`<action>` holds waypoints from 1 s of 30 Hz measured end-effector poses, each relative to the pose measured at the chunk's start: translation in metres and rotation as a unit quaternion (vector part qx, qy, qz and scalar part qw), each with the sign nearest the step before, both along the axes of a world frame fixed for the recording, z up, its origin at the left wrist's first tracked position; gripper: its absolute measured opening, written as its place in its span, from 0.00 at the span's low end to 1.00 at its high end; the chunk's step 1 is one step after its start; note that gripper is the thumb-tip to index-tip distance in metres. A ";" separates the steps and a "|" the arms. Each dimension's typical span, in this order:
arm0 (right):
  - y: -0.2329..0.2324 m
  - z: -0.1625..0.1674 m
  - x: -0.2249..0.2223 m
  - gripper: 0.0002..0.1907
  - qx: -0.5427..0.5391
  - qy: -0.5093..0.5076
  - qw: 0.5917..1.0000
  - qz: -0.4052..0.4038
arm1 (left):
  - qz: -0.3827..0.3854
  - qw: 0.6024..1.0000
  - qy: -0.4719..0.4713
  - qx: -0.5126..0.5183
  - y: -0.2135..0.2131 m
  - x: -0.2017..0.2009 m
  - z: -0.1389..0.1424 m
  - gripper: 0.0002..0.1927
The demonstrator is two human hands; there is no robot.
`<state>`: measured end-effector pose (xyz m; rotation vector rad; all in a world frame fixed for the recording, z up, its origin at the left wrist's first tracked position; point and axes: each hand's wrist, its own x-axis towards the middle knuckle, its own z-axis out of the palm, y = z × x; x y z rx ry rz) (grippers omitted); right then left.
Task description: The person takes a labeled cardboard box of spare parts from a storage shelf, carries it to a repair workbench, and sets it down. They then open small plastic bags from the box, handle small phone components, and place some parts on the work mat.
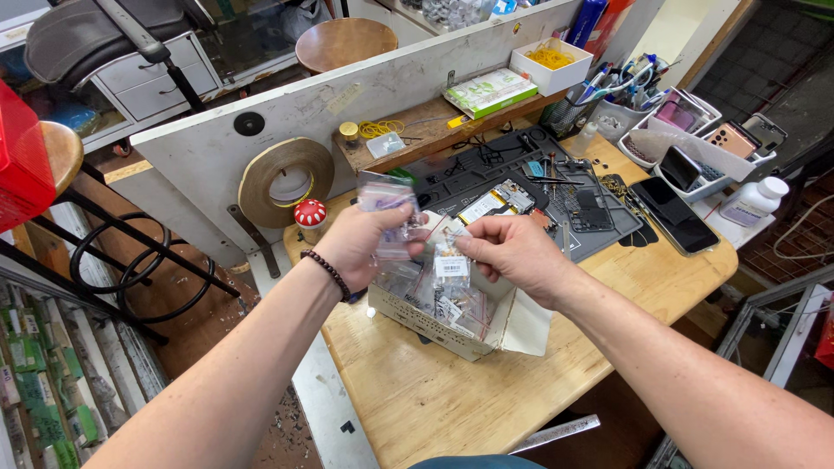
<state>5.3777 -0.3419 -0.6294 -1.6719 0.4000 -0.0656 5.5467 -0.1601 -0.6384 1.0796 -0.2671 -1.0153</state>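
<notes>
Both hands over the cardboard box (pixel 408 323): left hand (pixel 360 243) grips clear bags (pixel 388 201), right hand (pixel 512 252) pinches one bag (pixel 451 269).

Bare wooden tabletop (pixel 417 399) near — parts box (pixel 452 334), cluttered mat (pixel 521 187) beyond.

Head camera looks steeply down, close over the wooden workbench (pixel 434 399).

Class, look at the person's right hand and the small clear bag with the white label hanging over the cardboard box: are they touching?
Touching. The head view shows the right hand pinching the top edge of the small clear bag between fingertips, above the cardboard box.
</notes>
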 end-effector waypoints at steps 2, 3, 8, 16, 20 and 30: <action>-0.005 0.001 -0.002 0.10 -0.011 0.001 1.000 -0.008 | 0.005 1.000 -0.007 0.028 0.005 0.000 0.003 0.14; -0.007 0.002 -0.003 0.09 0.004 -0.007 1.000 -0.009 | 0.009 0.999 -0.010 0.041 0.006 -0.002 0.005 0.15; -0.009 0.007 0.002 0.09 0.045 -0.036 0.998 -0.009 | -0.072 0.995 0.063 0.029 0.007 -0.019 0.013 0.18; -0.002 0.011 0.007 0.09 0.001 -0.031 0.999 -0.018 | -0.134 0.985 0.110 -0.019 0.009 -0.032 0.018 0.18; 0.002 0.010 0.007 0.09 0.000 -0.027 0.999 -0.022 | -0.141 0.985 0.090 -0.028 0.008 -0.035 0.018 0.17; 0.003 0.006 0.010 0.10 -0.001 -0.023 0.999 -0.032 | -0.165 0.986 0.027 -0.028 0.005 -0.037 0.007 0.18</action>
